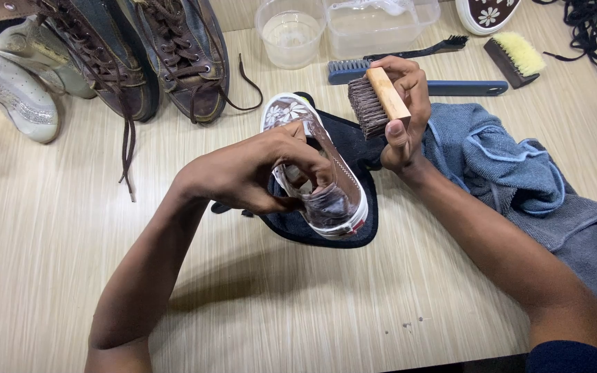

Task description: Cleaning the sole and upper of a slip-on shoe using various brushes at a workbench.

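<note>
My left hand (pixel 250 173) grips a small brown sneaker (pixel 326 186) with a white sole and a flower print on the toe, holding it over a dark cloth mat (pixel 364 148). My fingers reach into the shoe's opening. My right hand (pixel 405 114) holds a wooden-backed brush (pixel 376 102) with dark bristles, raised just right of the shoe's toe, bristles facing left and not touching the shoe.
A blue-grey towel (pixel 519 173) lies at the right. Behind are a blue-handled brush (pixel 464 88), a thin black brush (pixel 443 45), a yellow-bristled brush (pixel 516 56), clear plastic tubs (pixel 291 31), dark laced boots (pixel 174 55), pale shoes (pixel 15 90) and black laces (pixel 585 24).
</note>
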